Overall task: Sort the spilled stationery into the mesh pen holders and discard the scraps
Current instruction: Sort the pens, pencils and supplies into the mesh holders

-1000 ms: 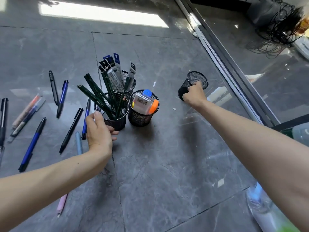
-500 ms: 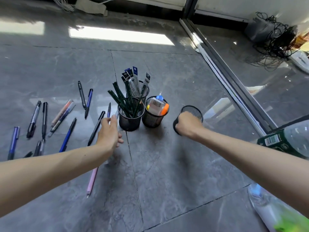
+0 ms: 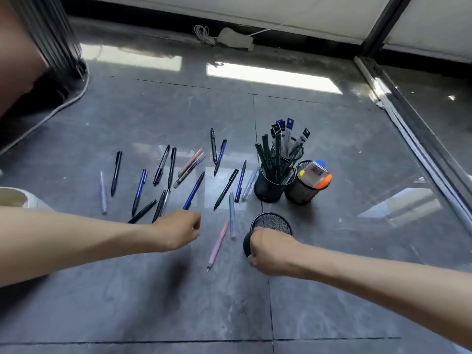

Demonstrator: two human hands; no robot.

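My right hand (image 3: 270, 252) grips the near wall of an empty black mesh holder (image 3: 271, 221), which stands upright on the grey floor. Beyond it stand three filled holders: one with dark green pencils (image 3: 273, 186), one with highlighters and a packet (image 3: 306, 191), one with packaged refills (image 3: 292, 149). My left hand (image 3: 178, 231) has curled fingers at the near end of a blue pen (image 3: 194, 190); whether it grips the pen is unclear. Several black and blue pens (image 3: 163, 164) lie scattered to the left. A pink pen (image 3: 217, 245) and a pale grey pen (image 3: 232, 215) lie between my hands.
A white cup (image 3: 23, 199) sits at the left edge. A grey cable (image 3: 48, 116) runs across the far left floor. A sliding-door track (image 3: 419, 139) crosses the right side, with glass beyond it. A small white scrap (image 3: 340, 221) lies right of the holders.
My right hand dragged the empty holder nearer and leftwards, in front of the filled ones. My left hand left the pencil holder and moved left to the blue pen. The view swung left.
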